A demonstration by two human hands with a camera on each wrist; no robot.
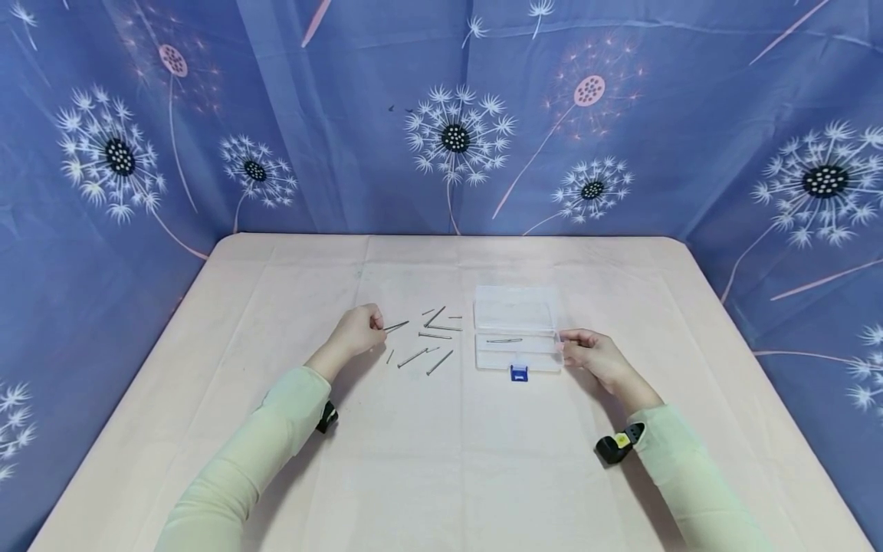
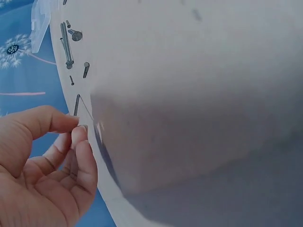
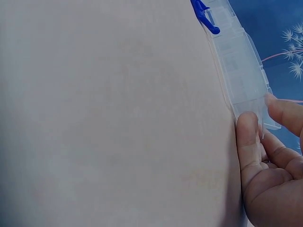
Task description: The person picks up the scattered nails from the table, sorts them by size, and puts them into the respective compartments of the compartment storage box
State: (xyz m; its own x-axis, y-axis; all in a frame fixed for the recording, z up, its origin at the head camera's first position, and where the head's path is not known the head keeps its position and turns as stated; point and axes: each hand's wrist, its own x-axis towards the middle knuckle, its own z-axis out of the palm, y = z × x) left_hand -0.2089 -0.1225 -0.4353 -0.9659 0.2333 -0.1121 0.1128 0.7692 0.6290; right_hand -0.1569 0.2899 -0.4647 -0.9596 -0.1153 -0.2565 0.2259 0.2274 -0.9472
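Between its thumb and fingertips my left hand [image 1: 356, 331] pinches a nail [image 1: 397, 326]; the nail's far end sticks out to the right. In the left wrist view the nail [image 2: 77, 105] shows beyond the fingertips, its other end hidden by them. Several loose nails [image 1: 434, 336] of different lengths lie on the table between the hands. A clear plastic box [image 1: 493, 360] lies with its lid [image 1: 515, 307] folded back and a blue latch [image 1: 519, 373] in front. Inside its rear compartment is a nail [image 1: 504, 340]. My right hand [image 1: 602, 359] holds the box's right side with thumb and fingers.
A pale cloth covers the table [image 1: 441, 475]. Blue curtains [image 1: 345, 115] with a dandelion print hang behind it and at both sides. Black wrist cameras [image 1: 616, 446] sit at both sleeves.
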